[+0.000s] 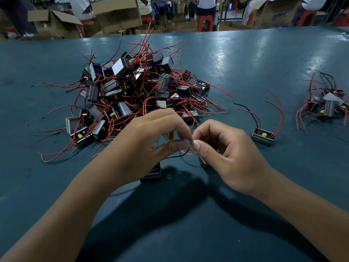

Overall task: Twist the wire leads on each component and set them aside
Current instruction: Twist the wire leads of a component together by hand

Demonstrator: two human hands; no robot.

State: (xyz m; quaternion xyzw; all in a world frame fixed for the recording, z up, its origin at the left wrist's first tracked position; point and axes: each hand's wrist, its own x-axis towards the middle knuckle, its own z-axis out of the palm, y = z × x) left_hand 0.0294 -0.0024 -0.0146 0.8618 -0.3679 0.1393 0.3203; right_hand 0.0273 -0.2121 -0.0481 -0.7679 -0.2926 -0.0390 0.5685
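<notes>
- your left hand point(151, 146) and right hand point(222, 154) meet fingertip to fingertip, both pinching thin red and black wire leads point(184, 153) just above the teal table point(245, 72).
- a small black component point(152, 172) sits under your left wrist, partly hidden.
- big tangled pile of red-wired components point(136, 87) lies behind; smaller set-aside pile point(328, 103) far right.

Glossy teal table point(245, 59) catching overhead light
Components point(122, 68) showing shiny grey metal cores; leads point(277, 118) gleaming in smooth red plastic; cardboard boxes point(117, 14) looking matt
</notes>
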